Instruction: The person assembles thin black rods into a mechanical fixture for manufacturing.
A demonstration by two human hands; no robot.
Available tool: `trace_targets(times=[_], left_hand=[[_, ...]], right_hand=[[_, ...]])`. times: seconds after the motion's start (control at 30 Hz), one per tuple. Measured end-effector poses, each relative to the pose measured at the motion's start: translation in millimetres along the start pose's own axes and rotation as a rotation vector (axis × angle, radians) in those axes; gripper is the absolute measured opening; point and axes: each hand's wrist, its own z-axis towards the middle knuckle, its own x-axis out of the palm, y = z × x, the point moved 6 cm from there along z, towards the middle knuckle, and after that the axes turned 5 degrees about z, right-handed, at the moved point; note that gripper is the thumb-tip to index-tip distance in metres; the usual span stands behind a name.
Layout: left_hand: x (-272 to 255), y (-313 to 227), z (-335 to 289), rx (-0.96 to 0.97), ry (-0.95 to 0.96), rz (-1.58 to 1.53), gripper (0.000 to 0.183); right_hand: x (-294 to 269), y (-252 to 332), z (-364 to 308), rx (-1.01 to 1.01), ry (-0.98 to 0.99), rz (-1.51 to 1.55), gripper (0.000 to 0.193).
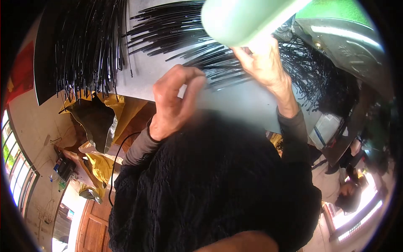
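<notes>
My left hand [174, 98] is raised over the near edge of the grey table [138, 80], its thumb and fingers curled together in a pinch. Whether a thin strip is between its fingertips cannot be made out. Past it lie long, thin, glossy black strips [168, 35], fanned roughly side by side. Farther to the right, my right hand [268, 65] reaches up beside these strips, thumb bent toward them. A pale, rounded lamp-like body [239, 21] and bright glare hide its fingertips, so its grip does not show.
A dense bundle of black strips [90, 46] hangs over the table's left edge. Tangled strips [308, 67] lie right of my right hand, below a grey-green machine housing [348, 42]. An open yellow sack [121, 107] stands below left. Another person [348, 195] is at the lower right.
</notes>
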Motion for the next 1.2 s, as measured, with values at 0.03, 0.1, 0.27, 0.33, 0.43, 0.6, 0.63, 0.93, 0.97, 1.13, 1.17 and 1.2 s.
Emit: trace_targets(times=[0.03,0.1,0.27,0.33,0.43,0.6,0.63,0.93,0.97,1.13,1.17,1.2], left_hand=[[1.8,0.3,1.6,-0.001,-0.002,-0.001,0.006],[9.1,-16.2,5.0,0.306,0.016,0.277,0.015],[28.8,-26.7,13.3,0.506,0.167,0.504,0.016],[19.3,-8.8,18.3,0.499,0.039,0.497,0.015],[-3.7,10.0,24.2,0.350,-0.117,0.565,0.015],[-5.3,14.5,28.3,0.275,-0.109,0.697,0.017],[-5.4,14.0,28.3,0.269,-0.122,0.715,0.016],[-0.1,15.0,25.9,0.368,-0.126,0.618,0.018],[-0.3,14.4,26.0,0.368,-0.125,0.618,0.018],[0.4,5.5,28.4,0.355,-0.075,0.546,0.013],[0.9,4.7,28.5,0.356,-0.073,0.545,0.013],[0.8,4.4,29.1,0.345,-0.076,0.507,0.015]], right_hand=[[-1.2,-0.5,0.1,-0.004,-0.008,0.014,0.012],[-3.1,-2.0,0.4,-0.008,-0.020,0.029,0.012],[-3.5,-4.2,0.0,0.018,-0.032,0.082,0.010],[-1.5,-2.3,0.7,0.024,0.025,0.041,0.008],[-1.7,-3.1,1.0,0.041,0.047,0.042,0.007],[-0.2,-1.8,-0.9,-0.028,0.075,-0.040,0.012],[1.8,-1.8,-1.9,-0.017,0.116,-0.104,0.014],[-4.5,-10.7,-14.4,0.339,0.017,0.442,0.017],[-2.7,-11.3,-15.7,0.339,0.016,0.442,0.017],[-2.5,-18.9,-23.6,0.497,-0.019,0.777,0.019],[-3.5,-19.2,-22.8,0.498,-0.021,0.776,0.019],[-3.2,-20.4,-22.7,0.524,-0.022,0.822,0.018]])
